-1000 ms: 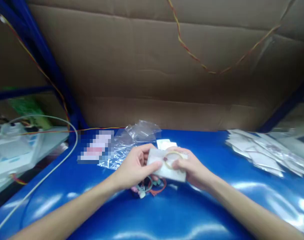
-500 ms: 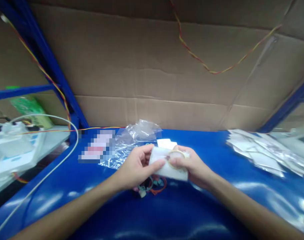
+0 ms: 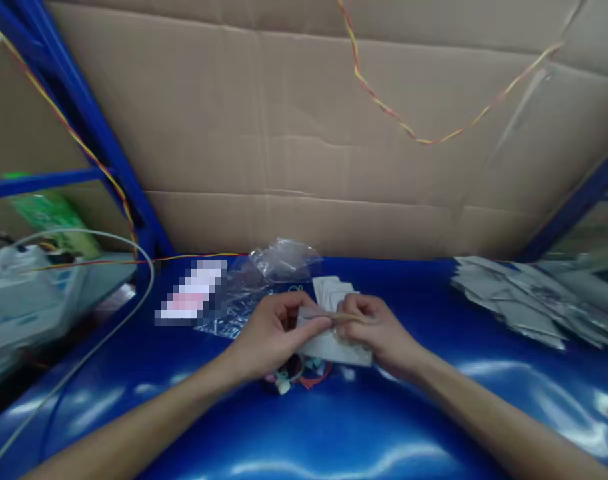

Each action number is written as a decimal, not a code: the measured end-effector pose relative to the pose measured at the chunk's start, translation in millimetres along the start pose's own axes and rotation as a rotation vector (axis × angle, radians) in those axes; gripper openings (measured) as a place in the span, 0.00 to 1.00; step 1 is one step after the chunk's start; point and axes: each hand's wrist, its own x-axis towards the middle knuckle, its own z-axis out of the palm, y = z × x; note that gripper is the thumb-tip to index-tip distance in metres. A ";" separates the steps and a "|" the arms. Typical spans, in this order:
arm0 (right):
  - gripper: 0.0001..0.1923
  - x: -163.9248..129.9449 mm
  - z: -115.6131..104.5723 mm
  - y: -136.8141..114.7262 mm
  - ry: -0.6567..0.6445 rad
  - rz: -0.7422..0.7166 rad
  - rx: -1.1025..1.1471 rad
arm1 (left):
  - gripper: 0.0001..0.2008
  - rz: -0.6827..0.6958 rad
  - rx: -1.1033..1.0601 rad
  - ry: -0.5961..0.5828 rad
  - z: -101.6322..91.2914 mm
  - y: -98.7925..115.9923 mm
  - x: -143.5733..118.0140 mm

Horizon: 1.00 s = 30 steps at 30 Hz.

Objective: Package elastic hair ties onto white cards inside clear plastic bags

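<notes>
Between my hands is a small white card or flat packet (image 3: 334,350), tilted over the blue table. My left hand (image 3: 277,333) grips its left side, thumb on top. At the upper edge my right hand (image 3: 371,327) is closed, fingers curled around a thin tan band (image 3: 351,319) that runs straight toward my left thumb. Whether the band goes around the card cannot be made out. Right behind my hands lie several white cards (image 3: 329,288), fanned out. Just below the held card, coloured cords or loops (image 3: 311,373) in red, pale green and white are partly hidden.
Clear plastic bags (image 3: 284,260) lie at the back, beside a blurred-out pinkish item (image 3: 191,293). White packets (image 3: 509,300) are heaped on the right. A white cable (image 3: 119,327) curves along the left, near a blue frame post (image 3: 91,113). Cardboard (image 3: 304,133) forms the back wall.
The tan band, a rounded loop on the card before, is now drawn out straight. My right fingers have curled in and turned. More of the white cards behind shows.
</notes>
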 end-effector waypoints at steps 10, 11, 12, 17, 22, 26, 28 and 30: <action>0.19 7.2 -10.7 -14.9 0.028 0.181 0.237 | 0.15 0.038 -0.003 0.128 -14.0 -0.9 6.5; 0.19 8.7 -12.3 -15.4 0.029 0.211 0.280 | 0.15 0.033 0.000 0.127 -14.8 -0.9 7.1; 0.18 10.0 -13.6 -15.3 0.030 0.229 0.313 | 0.15 0.025 0.003 0.127 -15.3 -0.6 7.4; 0.12 9.9 -15.5 -11.9 0.011 0.211 0.264 | 0.14 -0.006 -0.040 0.112 -15.8 2.9 7.8; 0.16 4.8 -16.1 -12.5 -0.098 0.208 0.156 | 0.15 -0.059 -0.089 0.096 -17.1 3.5 9.7; 0.16 2.4 -17.1 -12.5 -0.139 0.195 0.136 | 0.16 -0.078 -0.128 0.079 -16.9 1.1 10.3; 0.16 2.4 -17.4 -10.8 -0.147 0.198 0.131 | 0.16 -0.093 -0.153 0.065 -16.3 0.1 10.4; 0.17 3.1 -17.6 -8.2 -0.149 0.197 0.131 | 0.17 -0.097 -0.168 0.065 -16.0 -0.1 10.5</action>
